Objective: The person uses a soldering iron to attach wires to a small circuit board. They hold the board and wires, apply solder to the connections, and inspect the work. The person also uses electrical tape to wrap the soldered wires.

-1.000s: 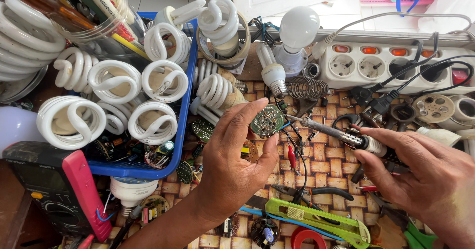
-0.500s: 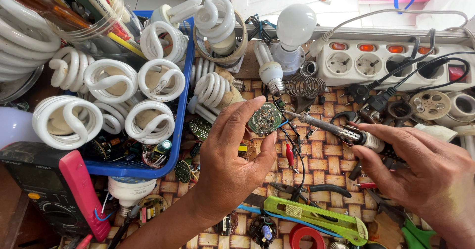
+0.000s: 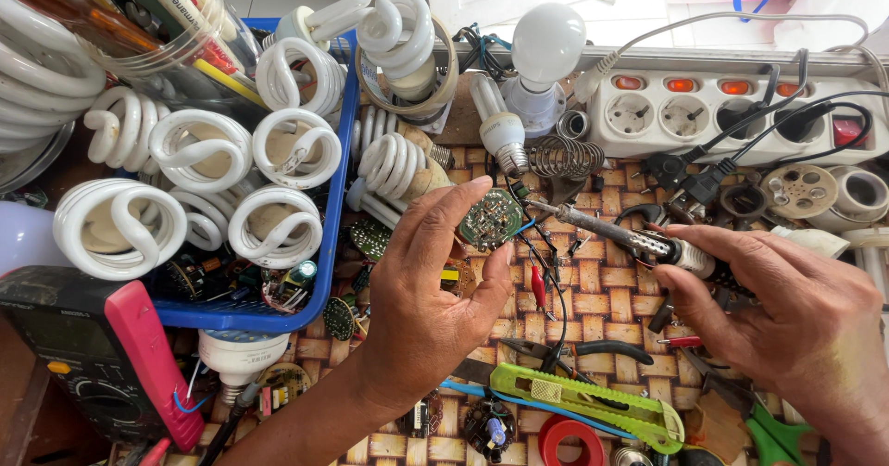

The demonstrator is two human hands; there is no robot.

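Observation:
My left hand [image 3: 433, 290] holds a small round green circuit board [image 3: 490, 219] between thumb and fingers, above the woven mat. My right hand [image 3: 796, 318] grips a soldering iron [image 3: 616, 233] by its handle. The iron's metal tip points left and touches the right edge of the board. Thin wires hang from the board toward the mat.
A blue tray [image 3: 329, 244] of spiral lamps stands at left. A multimeter [image 3: 102, 355] lies at lower left. A white power strip [image 3: 732, 114] with plugs runs along the back right. A green utility knife [image 3: 593, 401], red tape roll [image 3: 569, 438] and loose boards lie in front.
Both hands have stayed nearly still; the soldering iron tip has stayed at the board's edge.

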